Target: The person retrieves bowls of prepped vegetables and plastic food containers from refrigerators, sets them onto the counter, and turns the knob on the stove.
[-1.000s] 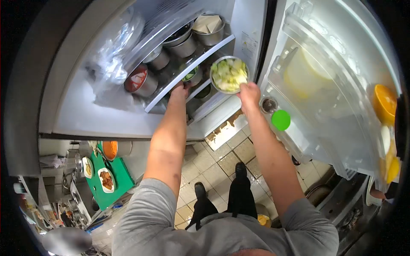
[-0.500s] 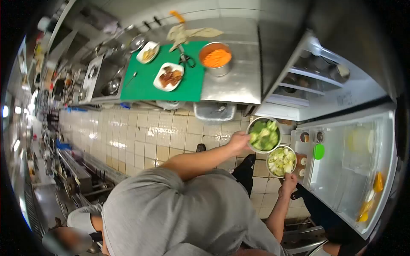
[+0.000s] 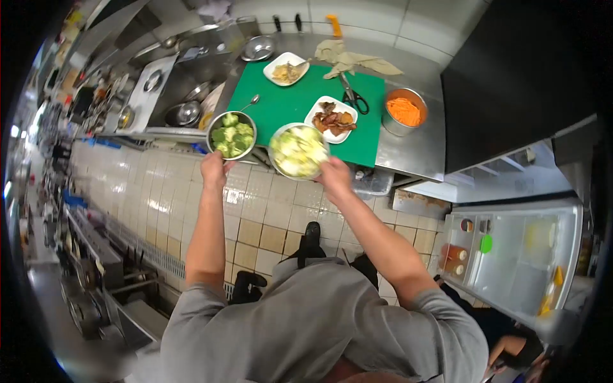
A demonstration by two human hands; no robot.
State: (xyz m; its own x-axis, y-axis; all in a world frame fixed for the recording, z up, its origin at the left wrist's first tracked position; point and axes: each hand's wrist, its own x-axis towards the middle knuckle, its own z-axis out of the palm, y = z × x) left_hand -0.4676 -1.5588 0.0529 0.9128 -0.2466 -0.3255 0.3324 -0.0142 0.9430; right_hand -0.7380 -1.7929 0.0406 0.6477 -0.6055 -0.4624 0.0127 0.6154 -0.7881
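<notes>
No writing, label, number or sign can be read

I see carrots [image 3: 404, 110] in a pot [image 3: 397, 130] near the counter's [image 3: 421, 150] right edge, scissors [image 3: 355, 102] near the board's [image 3: 278, 96] back-right corner.

Metal bowl [image 3: 209, 135]: round, uncovered, filled with green broccoli florets [image 3: 232, 136], crowns dark, stems pale; held up by the table [image 3: 403, 151]'s front edge.

Second bowl [image 3: 271, 154]: round, uncovered, heaped with chopped pale-green and white leafy vegetable [image 3: 299, 150]; somewhat blurred, just beside the first, not touching.
</notes>
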